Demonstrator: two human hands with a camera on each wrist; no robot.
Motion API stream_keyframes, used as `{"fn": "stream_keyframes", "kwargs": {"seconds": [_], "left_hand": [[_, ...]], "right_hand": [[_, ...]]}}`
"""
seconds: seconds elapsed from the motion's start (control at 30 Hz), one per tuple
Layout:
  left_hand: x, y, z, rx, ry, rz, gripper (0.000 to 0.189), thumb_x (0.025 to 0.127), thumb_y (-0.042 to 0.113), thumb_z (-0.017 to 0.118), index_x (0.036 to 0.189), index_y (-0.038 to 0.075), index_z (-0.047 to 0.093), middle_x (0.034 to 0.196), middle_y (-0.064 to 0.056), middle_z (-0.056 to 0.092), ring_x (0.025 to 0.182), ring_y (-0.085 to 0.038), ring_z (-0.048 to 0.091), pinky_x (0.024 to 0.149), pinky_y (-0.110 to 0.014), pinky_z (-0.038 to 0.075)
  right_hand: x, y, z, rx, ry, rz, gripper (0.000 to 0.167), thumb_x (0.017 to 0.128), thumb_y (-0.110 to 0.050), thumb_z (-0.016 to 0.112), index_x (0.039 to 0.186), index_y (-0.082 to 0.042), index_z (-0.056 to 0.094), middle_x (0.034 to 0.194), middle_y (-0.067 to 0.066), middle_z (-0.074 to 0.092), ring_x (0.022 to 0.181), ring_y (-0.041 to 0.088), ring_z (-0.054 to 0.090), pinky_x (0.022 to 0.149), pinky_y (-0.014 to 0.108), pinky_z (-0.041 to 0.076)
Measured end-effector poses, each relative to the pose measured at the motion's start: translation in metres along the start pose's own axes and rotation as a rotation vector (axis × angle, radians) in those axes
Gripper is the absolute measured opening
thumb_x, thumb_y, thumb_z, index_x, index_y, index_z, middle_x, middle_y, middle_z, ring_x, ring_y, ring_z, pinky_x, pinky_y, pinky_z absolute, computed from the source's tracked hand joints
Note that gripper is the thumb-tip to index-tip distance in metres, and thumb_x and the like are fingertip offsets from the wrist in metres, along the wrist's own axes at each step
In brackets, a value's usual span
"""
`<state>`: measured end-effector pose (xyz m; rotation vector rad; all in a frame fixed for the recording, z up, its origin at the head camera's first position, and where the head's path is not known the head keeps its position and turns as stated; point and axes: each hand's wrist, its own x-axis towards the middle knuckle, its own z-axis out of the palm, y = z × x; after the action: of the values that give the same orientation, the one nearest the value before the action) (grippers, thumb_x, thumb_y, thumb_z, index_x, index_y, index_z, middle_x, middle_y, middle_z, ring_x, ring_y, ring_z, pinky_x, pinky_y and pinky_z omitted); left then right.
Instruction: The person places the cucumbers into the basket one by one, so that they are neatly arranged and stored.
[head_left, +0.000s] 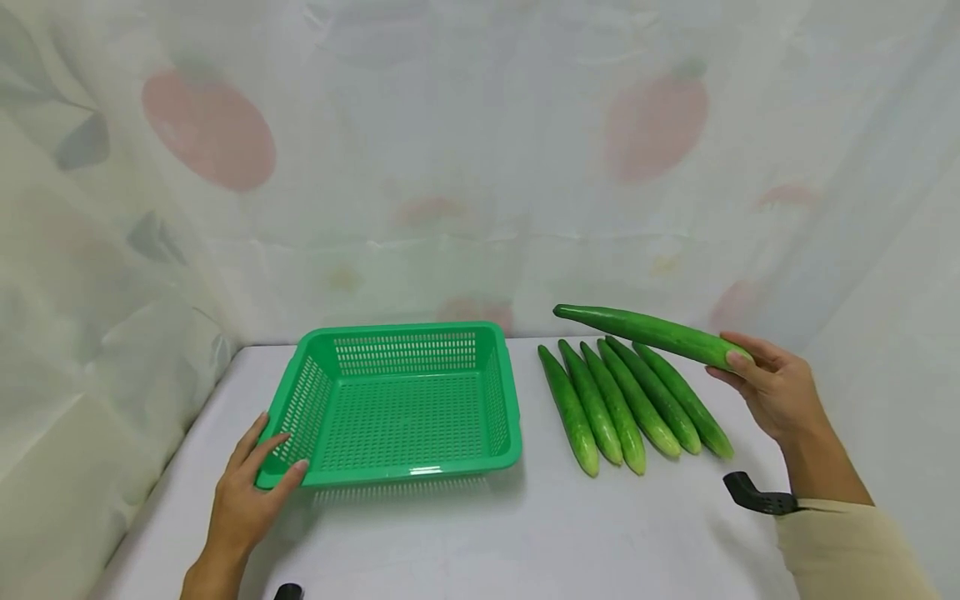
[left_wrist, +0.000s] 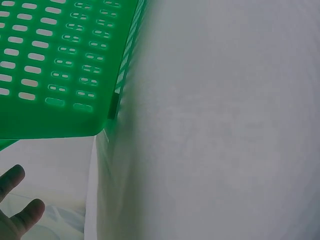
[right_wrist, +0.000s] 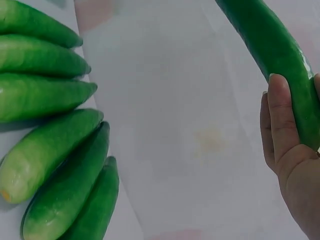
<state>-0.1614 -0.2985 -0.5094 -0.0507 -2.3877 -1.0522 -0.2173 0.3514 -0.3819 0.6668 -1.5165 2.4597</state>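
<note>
My right hand (head_left: 776,387) grips a long green cucumber (head_left: 652,329) by its paler end, thumb on one side and fingers on the other. The cucumber is held up in the air, its dark tip pointing left. Below it, several more cucumbers (head_left: 573,417) lie side by side on the table, fanned out. My left hand (head_left: 243,492) is at the near left corner of a green plastic basket (head_left: 420,477), fingers spread. In the left wrist view two fingertips (left_wrist: 32,211) show apart from the basket's corner. Whether the hand touches the rim is unclear. No cucumber lies in the basket.
A white table (head_left: 600,542) bears the basket on the left and the cucumbers on the right. Behind it hangs a pale curtain (head_left: 465,167) with faded fruit prints, and more sheeting (head_left: 90,333) closes off the left side.
</note>
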Motion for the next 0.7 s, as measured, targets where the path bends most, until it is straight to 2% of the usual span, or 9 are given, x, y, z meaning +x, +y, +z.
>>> {"fn": "stream_keyframes", "kwargs": {"seconds": [0.1, 0.2, 0.3, 0.47, 0.53, 0.7], "left_hand": [[-0.001, 0.000, 0.001, -0.004, 0.006, 0.001, 0.048, 0.080, 0.015, 0.079, 0.124, 0.005, 0.063, 0.153, -0.002, 0.033, 0.137, -0.027, 0.030, 0.103, -0.052, 0.028], [0.000, 0.001, 0.001, 0.005, 0.019, 0.008, 0.049, 0.078, 0.015, 0.080, 0.124, 0.005, 0.064, 0.152, -0.002, 0.034, 0.137, -0.025, 0.031, 0.105, -0.035, 0.027], [0.000, 0.002, 0.002, 0.019, 0.033, 0.024, 0.049, 0.077, 0.015, 0.081, 0.123, 0.006, 0.065, 0.151, -0.002, 0.036, 0.136, -0.023, 0.033, 0.101, -0.019, 0.024], [0.000, 0.005, 0.001, 0.012, 0.049, 0.046, 0.049, 0.076, 0.014, 0.081, 0.122, 0.006, 0.065, 0.150, -0.005, 0.037, 0.135, -0.024, 0.034, 0.099, -0.015, 0.023], [-0.001, 0.005, 0.001, 0.008, 0.054, 0.046, 0.049, 0.076, 0.014, 0.081, 0.122, 0.006, 0.065, 0.150, -0.005, 0.037, 0.136, -0.024, 0.033, 0.099, -0.015, 0.022], [-0.001, 0.001, 0.003, -0.006, 0.050, 0.026, 0.050, 0.077, 0.013, 0.081, 0.123, 0.006, 0.065, 0.151, -0.001, 0.036, 0.137, -0.017, 0.031, 0.100, -0.016, 0.022]], "right_hand": [[0.005, 0.002, 0.006, 0.002, -0.031, -0.007, 0.033, 0.095, 0.020, 0.038, 0.124, 0.020, 0.052, 0.117, 0.020, 0.056, 0.100, 0.029, 0.062, 0.082, 0.040, 0.049], [0.009, 0.003, 0.013, -0.013, -0.062, -0.011, 0.033, 0.095, 0.020, 0.038, 0.125, 0.020, 0.051, 0.118, 0.020, 0.056, 0.102, 0.029, 0.062, 0.083, 0.040, 0.048], [0.012, 0.003, 0.021, -0.022, -0.074, -0.011, 0.033, 0.095, 0.019, 0.039, 0.126, 0.021, 0.050, 0.117, 0.021, 0.056, 0.102, 0.029, 0.062, 0.083, 0.040, 0.049], [0.018, 0.007, 0.036, -0.053, -0.071, 0.001, 0.031, 0.095, 0.017, 0.042, 0.125, 0.019, 0.051, 0.117, 0.020, 0.055, 0.102, 0.029, 0.062, 0.082, 0.039, 0.050], [0.020, 0.010, 0.042, -0.066, -0.093, 0.012, 0.032, 0.096, 0.016, 0.042, 0.127, 0.018, 0.051, 0.119, 0.019, 0.055, 0.103, 0.028, 0.061, 0.083, 0.039, 0.050], [0.024, 0.016, 0.054, -0.141, -0.104, 0.046, 0.033, 0.097, 0.013, 0.044, 0.130, 0.017, 0.048, 0.121, 0.016, 0.054, 0.105, 0.024, 0.059, 0.085, 0.038, 0.049]]}}
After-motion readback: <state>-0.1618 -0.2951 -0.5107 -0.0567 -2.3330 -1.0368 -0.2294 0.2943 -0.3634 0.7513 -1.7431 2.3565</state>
